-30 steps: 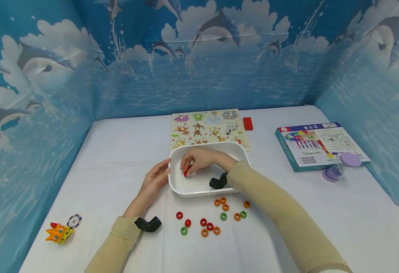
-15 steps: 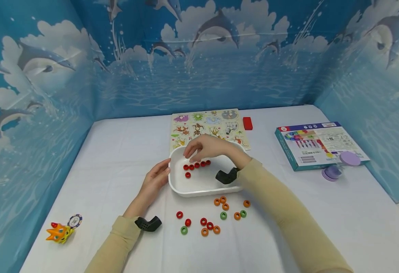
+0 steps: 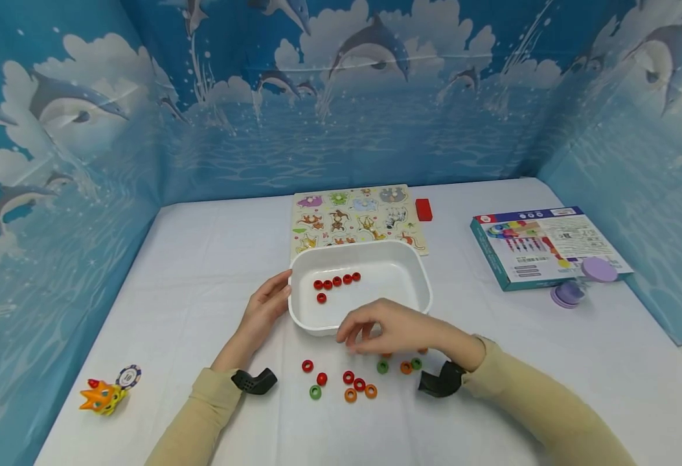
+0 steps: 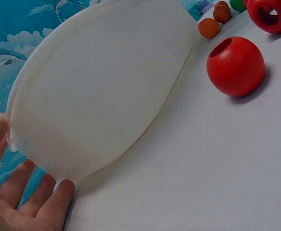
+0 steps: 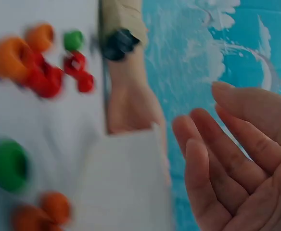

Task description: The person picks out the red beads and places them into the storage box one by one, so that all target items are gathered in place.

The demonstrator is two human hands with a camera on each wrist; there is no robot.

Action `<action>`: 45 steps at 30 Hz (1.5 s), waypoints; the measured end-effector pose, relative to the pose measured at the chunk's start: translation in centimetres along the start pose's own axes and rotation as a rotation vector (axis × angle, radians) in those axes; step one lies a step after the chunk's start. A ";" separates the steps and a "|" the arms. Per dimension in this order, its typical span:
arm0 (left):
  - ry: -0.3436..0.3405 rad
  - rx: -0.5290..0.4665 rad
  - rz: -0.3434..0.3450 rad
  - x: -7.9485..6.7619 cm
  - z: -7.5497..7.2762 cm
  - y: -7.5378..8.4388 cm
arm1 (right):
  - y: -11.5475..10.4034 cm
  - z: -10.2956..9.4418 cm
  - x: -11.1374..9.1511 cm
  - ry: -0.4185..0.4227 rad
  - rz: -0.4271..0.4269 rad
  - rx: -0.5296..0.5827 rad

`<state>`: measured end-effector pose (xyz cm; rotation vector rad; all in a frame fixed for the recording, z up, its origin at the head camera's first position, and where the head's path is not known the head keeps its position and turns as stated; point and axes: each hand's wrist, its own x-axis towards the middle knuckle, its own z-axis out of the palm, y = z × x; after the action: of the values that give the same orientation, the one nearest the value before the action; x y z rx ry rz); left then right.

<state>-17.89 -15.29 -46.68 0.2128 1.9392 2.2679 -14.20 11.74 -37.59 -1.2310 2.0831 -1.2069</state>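
My left hand (image 3: 263, 309) rests its fingers against the left end of a white tray (image 3: 370, 317). In the left wrist view, the fingertips (image 4: 63, 185) touch the tray's outer wall (image 4: 97, 91). Inside the tray lie several red beads (image 3: 337, 281), most in a row and one below it. My right hand (image 3: 390, 329) hovers over the tray's near edge, fingers loosely bent; the right wrist view shows nothing in them. Under and before it on the cloth are loose beads: red (image 3: 359, 385), orange (image 3: 350, 395) and green (image 3: 315, 392). The right hand hides some orange ones.
An animal puzzle board (image 3: 349, 217) lies behind the tray, beside a red block (image 3: 424, 210). At the right are a flat box (image 3: 545, 246) and purple lidded tubs (image 3: 568, 294). An orange-yellow toy figure (image 3: 102, 397) and a round token (image 3: 128, 376) stand at the left.
My right hand let go of a red bead in the tray, lifted, and moved toward me and right, above the loose beads. My left hand stayed at the tray's left end.
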 end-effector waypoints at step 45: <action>-0.010 0.013 -0.007 -0.2 0.2 0.3 | 5.4 5.0 -1.0 0.051 -0.074 -0.277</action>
<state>-17.66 -15.21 -46.32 0.2174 1.9471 2.2465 -12.69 11.45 -44.84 -1.4226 2.3208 -1.0134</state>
